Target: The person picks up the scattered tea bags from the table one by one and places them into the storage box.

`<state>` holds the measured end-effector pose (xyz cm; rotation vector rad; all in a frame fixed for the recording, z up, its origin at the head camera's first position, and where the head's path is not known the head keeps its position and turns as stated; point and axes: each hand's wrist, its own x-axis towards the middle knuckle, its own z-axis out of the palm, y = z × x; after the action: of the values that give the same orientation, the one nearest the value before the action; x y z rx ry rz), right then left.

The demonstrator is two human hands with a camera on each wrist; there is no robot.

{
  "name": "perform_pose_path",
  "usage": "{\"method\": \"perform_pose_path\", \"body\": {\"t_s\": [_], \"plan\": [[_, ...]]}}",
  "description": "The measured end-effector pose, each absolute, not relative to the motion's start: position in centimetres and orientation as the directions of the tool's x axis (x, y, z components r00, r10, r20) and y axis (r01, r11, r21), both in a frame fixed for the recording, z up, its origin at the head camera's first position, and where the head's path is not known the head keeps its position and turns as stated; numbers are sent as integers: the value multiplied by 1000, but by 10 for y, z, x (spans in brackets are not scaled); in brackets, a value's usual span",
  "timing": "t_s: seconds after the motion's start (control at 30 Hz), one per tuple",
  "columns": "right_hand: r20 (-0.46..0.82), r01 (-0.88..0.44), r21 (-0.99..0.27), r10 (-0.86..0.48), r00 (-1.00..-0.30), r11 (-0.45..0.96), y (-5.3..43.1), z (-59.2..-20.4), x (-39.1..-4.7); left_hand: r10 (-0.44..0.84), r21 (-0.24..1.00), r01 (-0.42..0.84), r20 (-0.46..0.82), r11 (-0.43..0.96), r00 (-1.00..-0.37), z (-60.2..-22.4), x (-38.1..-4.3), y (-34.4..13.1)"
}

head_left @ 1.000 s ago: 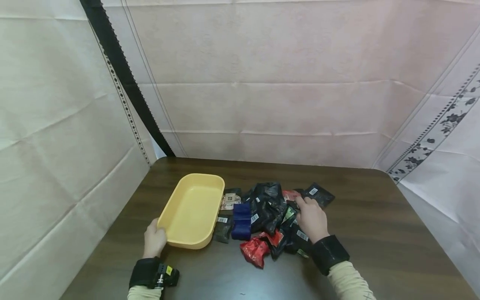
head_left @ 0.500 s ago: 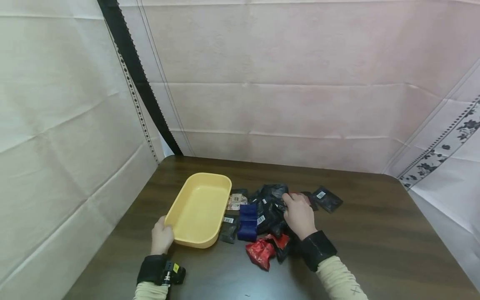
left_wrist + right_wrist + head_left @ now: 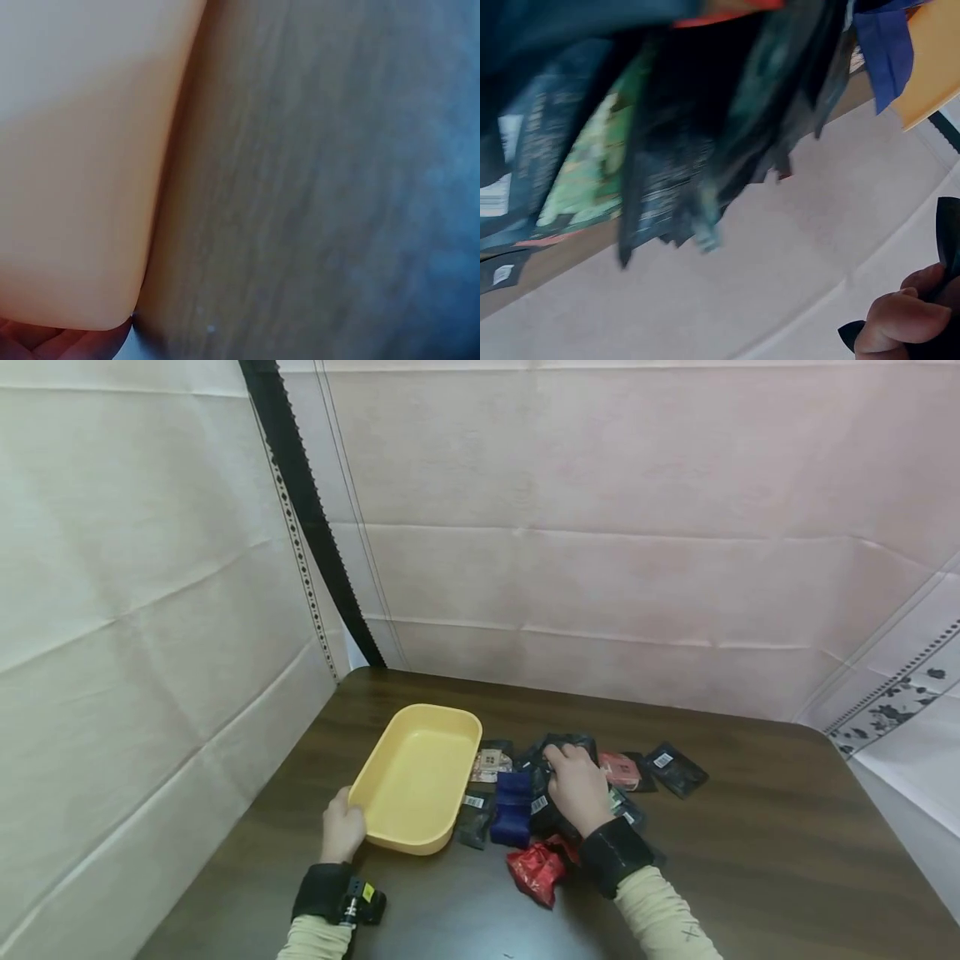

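One yellow tray [image 3: 417,781] lies on one brown table [image 3: 757,852], and two hands are at work about it. The left hand [image 3: 342,829] grips the tray at its near-left corner. The right hand [image 3: 581,793], well to the right of the tray, pinches one black packet [image 3: 949,236] between thumb and fingers, above a heap of dark packets [image 3: 664,150] that overlap too much to count. Just beside the tray's right edge lie two packets: one pink-labelled packet [image 3: 491,764] and, nearer the person, one dark packet [image 3: 474,818] with a white label. Slightly farther right of the tray come one blue strip [image 3: 512,810] and one crumpled red packet [image 3: 536,870]; farthest right of it, one flat black pouch [image 3: 678,770].
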<state>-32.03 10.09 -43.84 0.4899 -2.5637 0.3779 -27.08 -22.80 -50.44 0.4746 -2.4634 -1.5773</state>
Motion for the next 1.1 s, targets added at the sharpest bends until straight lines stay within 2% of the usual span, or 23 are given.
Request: {"method": "perform_pose_path", "body": {"t_s": [0.37, 0.53, 0.8, 0.93, 1.1], "plan": [[496, -448, -153, -323, -806, 881, 70, -435, -323, -349, 911, -173, -35, 373, -937, -506, -274, -217], [506, -489, -133, -366, -781, 862, 50, -435, -327, -346, 909, -161, -20, 385, -938, -506, -275, -214], [485, -540, -70, -445, -753, 839, 2, -436, -328, -365, 904, -161, -6, 395, -931, -503, -274, -216], [405, -597, -39, -533, -743, 802, -30, -438, -327, -395, 897, -125, 59, 423, -917, -502, -270, -220], [171, -650, -81, -632, -756, 755, -55, -439, -322, -415, 893, -94, 111, 441, -903, -505, -270, -224]]}}
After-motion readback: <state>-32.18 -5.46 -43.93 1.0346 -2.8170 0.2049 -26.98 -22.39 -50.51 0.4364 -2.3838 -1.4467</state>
